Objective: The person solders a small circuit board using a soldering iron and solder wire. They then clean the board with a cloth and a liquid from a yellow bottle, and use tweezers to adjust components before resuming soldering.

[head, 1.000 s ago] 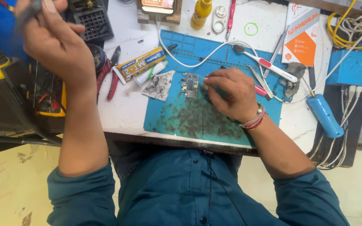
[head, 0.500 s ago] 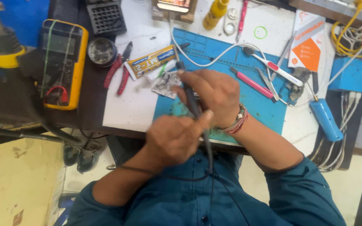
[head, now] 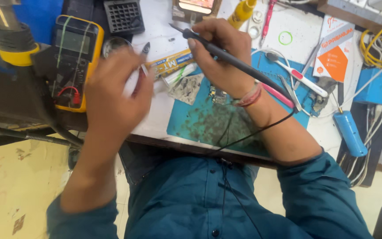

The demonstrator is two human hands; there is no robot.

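I see the right hand (head: 219, 48) now gripping the slim black corded soldering iron (head: 235, 62), passed over from the left; the left hand (head: 113, 95) pinches a small dark-tipped tool (head: 143, 53); the small green circuit board (head: 217, 94) lies on the blue mat (head: 186, 124), so soldering looks imminent.

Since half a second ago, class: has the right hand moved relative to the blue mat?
Yes. The right hand, holding the soldering iron, went from over the blue mat towards its far edge.

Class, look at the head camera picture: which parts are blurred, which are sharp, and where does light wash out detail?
Head view: the left hand is smeared by motion blur; the right hand and its dark soldering iron are fairly sharp; the white bench top is bright and nearly washed out; the yellow multimeter stays readable in outline.
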